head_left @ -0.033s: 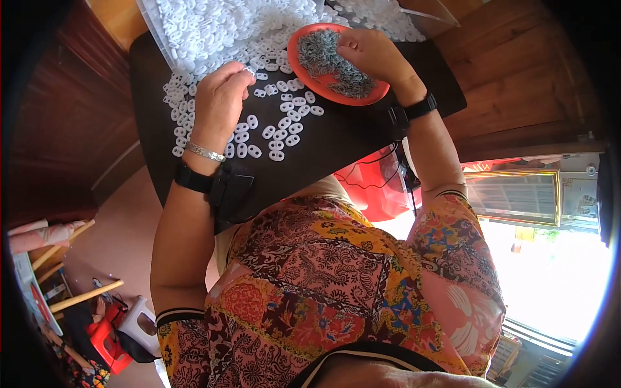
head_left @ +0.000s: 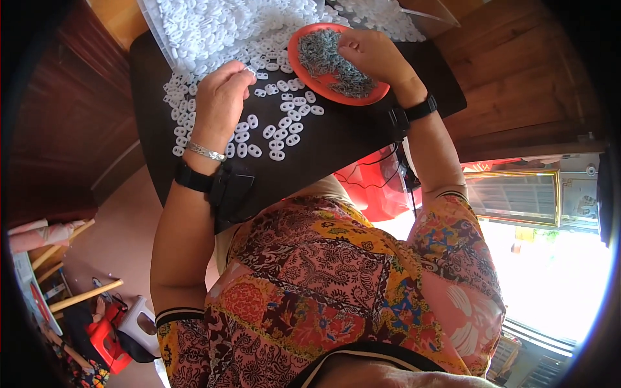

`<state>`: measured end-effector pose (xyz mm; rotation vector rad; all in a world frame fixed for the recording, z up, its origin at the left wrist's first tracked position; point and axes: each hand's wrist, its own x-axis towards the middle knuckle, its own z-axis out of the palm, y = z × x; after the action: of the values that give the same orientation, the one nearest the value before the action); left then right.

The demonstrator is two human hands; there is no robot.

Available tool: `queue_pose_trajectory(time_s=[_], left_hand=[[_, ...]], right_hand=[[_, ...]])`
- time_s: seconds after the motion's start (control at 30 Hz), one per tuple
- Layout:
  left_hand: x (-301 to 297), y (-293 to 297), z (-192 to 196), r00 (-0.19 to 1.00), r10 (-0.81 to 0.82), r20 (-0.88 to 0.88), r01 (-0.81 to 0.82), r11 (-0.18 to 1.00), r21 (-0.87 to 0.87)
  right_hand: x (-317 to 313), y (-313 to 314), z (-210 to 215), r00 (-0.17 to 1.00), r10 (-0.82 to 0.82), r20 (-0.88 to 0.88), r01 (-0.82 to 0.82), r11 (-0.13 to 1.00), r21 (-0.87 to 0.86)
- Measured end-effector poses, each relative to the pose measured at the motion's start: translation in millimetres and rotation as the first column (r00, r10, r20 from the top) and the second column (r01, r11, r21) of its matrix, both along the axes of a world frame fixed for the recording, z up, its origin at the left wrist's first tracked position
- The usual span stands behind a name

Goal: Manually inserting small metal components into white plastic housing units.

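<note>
My left hand (head_left: 223,97) is closed in a pinch, with a small white oval plastic piece (head_left: 250,70) showing at its fingertips. Over the right part of a red plate (head_left: 308,81) my right hand (head_left: 370,53) is held with curled fingers; whatever it grips is hidden. Small grey metal screws (head_left: 323,55) cover much of that plate. Loose white two-hole oval pieces (head_left: 285,123) lie on the dark table between my hands, and more of them (head_left: 181,123) line the left side of my left wrist.
A clear bin (head_left: 157,35) heaped with white pieces stands at the far side of the dark table (head_left: 310,155). Another pile of white pieces (head_left: 381,18) lies behind the plate. A cable (head_left: 362,186) hangs near my right arm. Red and white stools (head_left: 107,343) stand at lower left.
</note>
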<state>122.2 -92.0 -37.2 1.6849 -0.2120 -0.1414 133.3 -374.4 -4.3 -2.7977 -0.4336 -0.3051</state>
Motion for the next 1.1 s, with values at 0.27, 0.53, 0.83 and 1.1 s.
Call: queue_pose_trajectory(time_s=[0.27, 0.53, 0.83, 1.1], left_hand=[[-2, 0, -2, 1.000, -0.013, -0.006, 0.013, 0.999, -0.038], [-3, -1, 1, 0.999, -0.030, 0.015, 0.030, 0.999, -0.020], [-4, -1, 2, 0.999, -0.037, -0.014, 0.037, 0.999, -0.039], [-4, -1, 0, 0.999, -0.032, -0.005, 0.032, 0.999, -0.036]], right_hand=[[-5, 1, 4, 0.970, -0.002, -0.243, 0.110, 0.895, 0.432], [-11, -2, 6, 0.932, 0.110, -0.345, 0.147, 0.756, 0.638], [-8, -2, -5, 0.956, 0.039, -0.290, 0.142, 0.805, 0.576], [-15, 3, -18, 0.972, -0.025, 0.233, 0.007, 0.997, 0.077]])
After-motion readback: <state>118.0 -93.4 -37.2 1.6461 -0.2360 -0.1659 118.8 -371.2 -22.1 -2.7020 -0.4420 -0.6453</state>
